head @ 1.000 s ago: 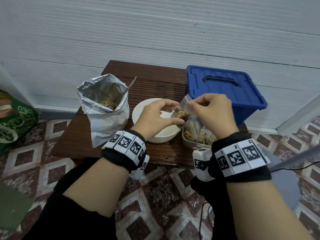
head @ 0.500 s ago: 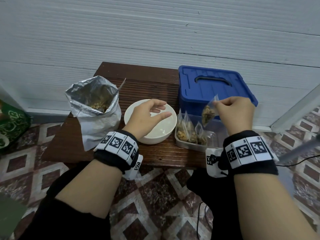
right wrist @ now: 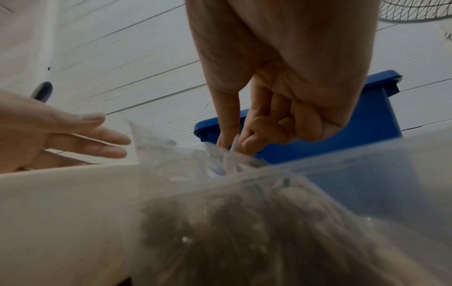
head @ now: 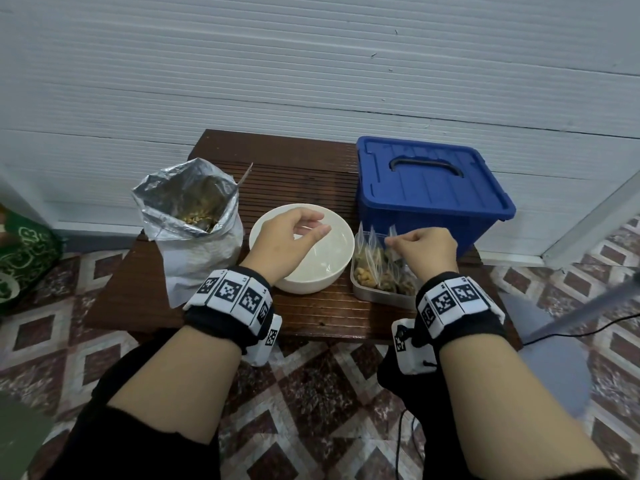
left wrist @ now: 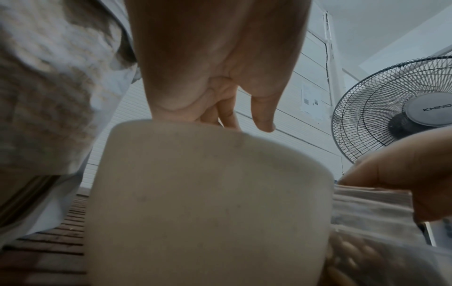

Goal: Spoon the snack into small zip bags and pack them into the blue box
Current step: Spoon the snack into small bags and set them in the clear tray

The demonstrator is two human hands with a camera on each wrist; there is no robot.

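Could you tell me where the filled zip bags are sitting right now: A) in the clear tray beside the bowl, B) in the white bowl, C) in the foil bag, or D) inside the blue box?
A: the zip bags stand in the clear tray between the bowl and the shut blue box.

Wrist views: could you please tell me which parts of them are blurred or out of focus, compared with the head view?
Left wrist view: the white bowl fills the foreground, soft and dim, while the fan behind is sharp. Right wrist view: the bagged snack in the clear tub is a dark blur; the right hand pinching a zip bag reads clearly. Head view: evenly lit, edges bowed.
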